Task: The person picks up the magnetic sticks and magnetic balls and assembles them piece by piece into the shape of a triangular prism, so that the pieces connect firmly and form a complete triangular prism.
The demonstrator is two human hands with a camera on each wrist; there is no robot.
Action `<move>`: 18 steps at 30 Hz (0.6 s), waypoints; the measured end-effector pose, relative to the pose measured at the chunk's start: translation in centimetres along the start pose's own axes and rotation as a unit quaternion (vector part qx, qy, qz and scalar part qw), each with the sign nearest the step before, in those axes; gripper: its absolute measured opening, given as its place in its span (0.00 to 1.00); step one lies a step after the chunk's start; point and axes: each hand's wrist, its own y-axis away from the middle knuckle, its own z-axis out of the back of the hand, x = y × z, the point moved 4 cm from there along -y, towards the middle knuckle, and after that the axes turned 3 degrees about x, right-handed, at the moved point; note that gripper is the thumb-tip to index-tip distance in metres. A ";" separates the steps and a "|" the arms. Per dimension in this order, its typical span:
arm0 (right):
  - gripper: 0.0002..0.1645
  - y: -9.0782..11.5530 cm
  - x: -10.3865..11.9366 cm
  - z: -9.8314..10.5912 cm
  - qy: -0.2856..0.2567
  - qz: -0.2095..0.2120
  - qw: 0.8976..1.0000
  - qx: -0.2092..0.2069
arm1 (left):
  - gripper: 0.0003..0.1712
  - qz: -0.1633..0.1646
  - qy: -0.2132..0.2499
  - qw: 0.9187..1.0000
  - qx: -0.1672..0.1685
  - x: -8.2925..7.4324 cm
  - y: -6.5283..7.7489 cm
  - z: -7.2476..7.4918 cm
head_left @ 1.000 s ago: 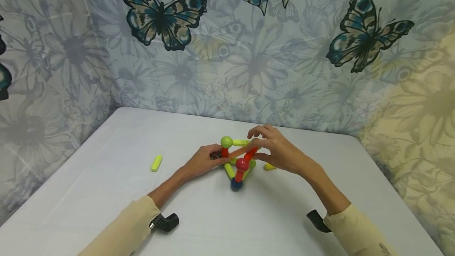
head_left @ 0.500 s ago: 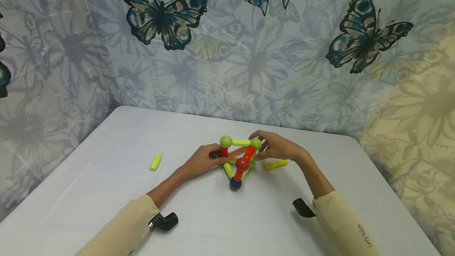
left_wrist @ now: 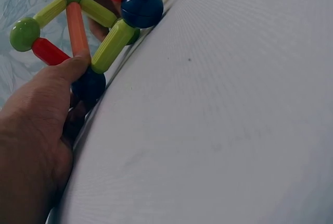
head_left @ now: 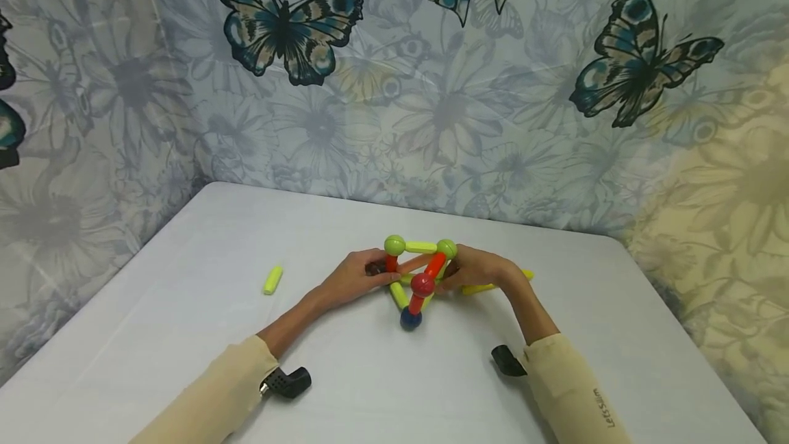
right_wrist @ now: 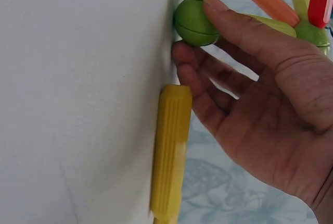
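Observation:
A frame of magnetic building sticks and balls (head_left: 422,285) stands on the table in the head view, with red, lime and orange sticks. My left hand (head_left: 354,275) grips its left base corner; in the left wrist view the thumb lies over a navy ball (left_wrist: 89,86), beside the foot of the orange stick (left_wrist: 76,26). At the right base corner my right hand (head_left: 483,269) pinches a green ball (right_wrist: 196,22) between thumb and fingers. Another navy ball (head_left: 411,318) forms the near corner. The left fingers are partly hidden behind the frame.
Beside the right hand lies a loose yellow stick (right_wrist: 171,151), partly covered by that hand in the head view. A short lime stick (head_left: 273,280) rests farther left on the white table (head_left: 370,375). A butterfly-patterned wall covering (head_left: 444,108) rises behind the table's far edge.
My right hand has come down from the upper right green ball to the lower green ball and now pinches it. The left hand has kept its hold on the left corner.

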 end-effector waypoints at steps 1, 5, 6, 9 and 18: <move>0.28 0.0 -0.1 0.0 0.000 -0.002 1.000 -0.005 | 0.23 0.002 0.000 1.000 0.003 0.0 0.0 0.0; 0.28 -0.1 0.0 0.0 0.004 0.008 1.000 -0.012 | 0.24 0.015 0.000 1.000 0.014 0.0 -0.1 0.2; 0.29 -0.2 0.0 0.0 0.004 0.011 1.000 -0.011 | 0.24 0.019 -0.001 1.000 0.016 0.0 -0.1 0.3; 0.31 -0.3 0.3 0.0 0.001 0.012 1.000 -0.009 | 0.24 0.024 0.001 0.999 0.030 0.0 0.0 0.6; 0.23 -0.2 -0.5 0.2 0.016 -0.043 0.999 -0.015 | 0.26 0.099 -0.191 0.967 0.135 -2.1 0.5 6.0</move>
